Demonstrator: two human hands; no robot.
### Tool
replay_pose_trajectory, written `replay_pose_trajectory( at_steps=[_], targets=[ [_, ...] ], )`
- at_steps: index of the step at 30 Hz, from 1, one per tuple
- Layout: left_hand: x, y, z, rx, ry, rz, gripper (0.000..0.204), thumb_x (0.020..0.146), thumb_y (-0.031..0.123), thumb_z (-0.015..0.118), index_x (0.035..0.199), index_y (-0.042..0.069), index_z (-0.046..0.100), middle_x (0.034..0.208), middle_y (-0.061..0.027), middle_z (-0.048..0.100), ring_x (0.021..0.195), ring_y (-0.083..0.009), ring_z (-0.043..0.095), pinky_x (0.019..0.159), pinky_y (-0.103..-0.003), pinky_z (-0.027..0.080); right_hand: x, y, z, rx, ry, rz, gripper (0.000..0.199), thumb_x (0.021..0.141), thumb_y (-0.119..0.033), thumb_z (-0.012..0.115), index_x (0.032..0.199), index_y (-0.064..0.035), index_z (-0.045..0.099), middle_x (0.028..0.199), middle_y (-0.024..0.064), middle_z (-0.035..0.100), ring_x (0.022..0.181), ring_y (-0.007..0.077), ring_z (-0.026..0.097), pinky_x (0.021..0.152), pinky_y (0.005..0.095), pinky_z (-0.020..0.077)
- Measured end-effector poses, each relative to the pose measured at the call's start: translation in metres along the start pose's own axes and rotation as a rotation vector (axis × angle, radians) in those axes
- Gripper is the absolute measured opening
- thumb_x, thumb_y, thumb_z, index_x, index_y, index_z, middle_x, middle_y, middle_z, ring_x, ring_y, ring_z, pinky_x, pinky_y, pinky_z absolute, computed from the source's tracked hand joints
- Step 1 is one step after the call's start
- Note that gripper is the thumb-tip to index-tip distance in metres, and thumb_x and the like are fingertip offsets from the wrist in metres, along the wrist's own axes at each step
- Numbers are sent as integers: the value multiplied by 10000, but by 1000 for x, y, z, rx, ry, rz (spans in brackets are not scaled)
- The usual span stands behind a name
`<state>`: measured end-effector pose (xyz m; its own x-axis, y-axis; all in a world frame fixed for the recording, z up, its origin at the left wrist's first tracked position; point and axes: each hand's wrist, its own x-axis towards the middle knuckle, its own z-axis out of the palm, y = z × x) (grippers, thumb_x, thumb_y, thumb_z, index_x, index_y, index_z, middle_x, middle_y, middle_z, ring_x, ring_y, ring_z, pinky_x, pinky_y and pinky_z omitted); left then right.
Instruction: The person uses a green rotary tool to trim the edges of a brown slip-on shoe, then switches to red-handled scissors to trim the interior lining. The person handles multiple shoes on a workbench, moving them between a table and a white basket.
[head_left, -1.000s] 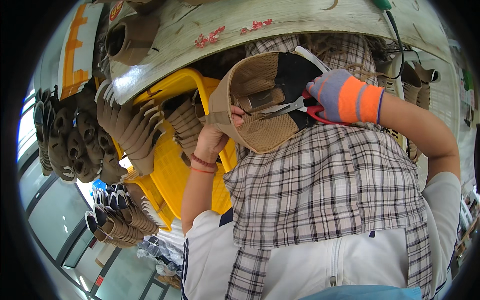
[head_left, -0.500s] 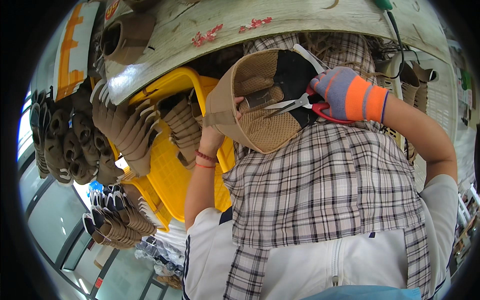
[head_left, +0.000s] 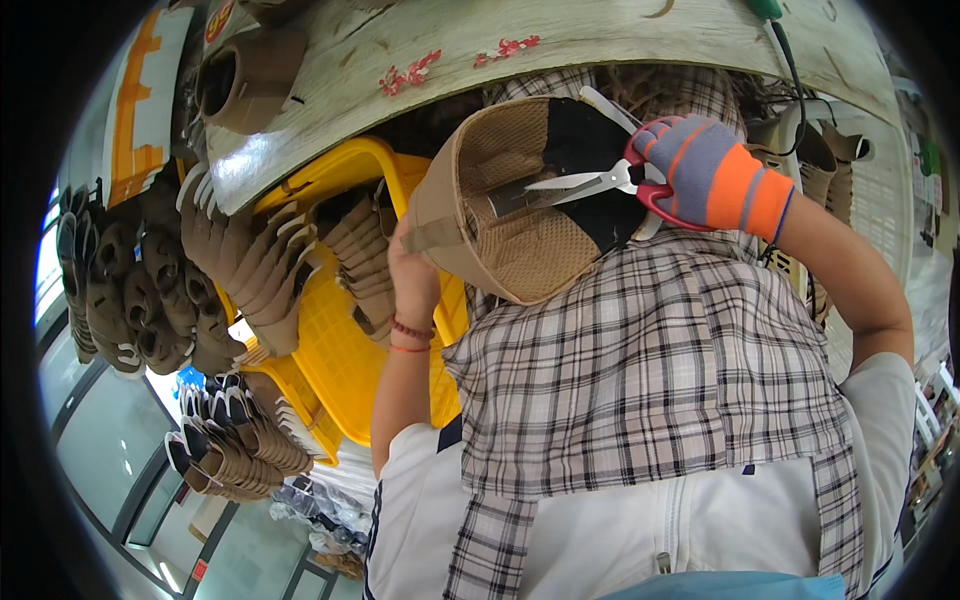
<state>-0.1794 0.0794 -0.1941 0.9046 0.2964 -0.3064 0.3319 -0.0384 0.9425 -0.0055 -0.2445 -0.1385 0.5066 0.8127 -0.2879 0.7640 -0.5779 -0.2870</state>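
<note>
In front of my lap is a tan shoe upper [head_left: 440, 205] with a mesh lining and a black inner section, its opening turned toward me. My bare left hand [head_left: 413, 275] grips its left side from outside, with most of the fingers hidden behind it. In my right hand [head_left: 712, 180], which wears a grey and orange glove, is a pair of scissors [head_left: 612, 181] with red handles. Their blades stand partly apart inside the upper, pointing left over a label-like tan patch [head_left: 510, 197] in the lining. A white edge strip [head_left: 608, 108] shows at the upper's top right.
A worn pale table [head_left: 350, 60] lies just beyond my lap, with another brown upper [head_left: 250, 82] on its left. Yellow baskets [head_left: 335, 370] hold stacked uppers [head_left: 250, 255] at my left. A black cord [head_left: 795, 90] hangs over the table at the right.
The scissors and my right hand have shifted slightly right and up, and the blades have turned to lie more level. My left fingertips no longer show inside the upper.
</note>
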Motion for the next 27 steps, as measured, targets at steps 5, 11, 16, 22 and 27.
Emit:
replay_pose_trajectory(
  at_steps=[5,11,16,22,27],
  targets=[
    [-7,5,-11,-44,88,-85,184,877,1,532,1055,32,566,943,-38,616,815,-160,612,739,-269,509,4,-4,15,-21,60,-90,366,758,-295,676,1020,-45,619,872,101,647,821,262,625,754,346,482],
    [-5,29,-1,-609,-256,-696,127,833,23,645,952,15,603,880,-42,629,834,-135,608,748,-244,503,20,-31,-13,-27,-308,-25,343,750,-291,679,1000,-60,636,868,90,657,803,255,655,637,346,523],
    [0,26,-1,-551,-234,-656,214,750,-15,729,941,9,635,871,-41,662,812,-124,633,738,-231,514,9,-18,1,20,-25,-62,344,751,-283,671,998,-46,632,858,101,662,823,254,653,693,344,517],
    [-1,17,-2,-498,-180,-625,317,719,-42,751,1018,-18,648,908,-68,674,830,-143,643,763,-258,535,6,-11,7,55,9,-7,408,736,-317,690,1003,-18,611,863,136,630,802,296,612,755,368,481],
    [0,5,-3,-543,-118,-620,320,716,-67,745,1017,-17,650,949,-79,669,847,-157,646,769,-286,556,4,-3,10,112,27,-12,410,732,-350,693,980,-29,629,852,125,639,811,304,619,729,374,497]
  ],
)
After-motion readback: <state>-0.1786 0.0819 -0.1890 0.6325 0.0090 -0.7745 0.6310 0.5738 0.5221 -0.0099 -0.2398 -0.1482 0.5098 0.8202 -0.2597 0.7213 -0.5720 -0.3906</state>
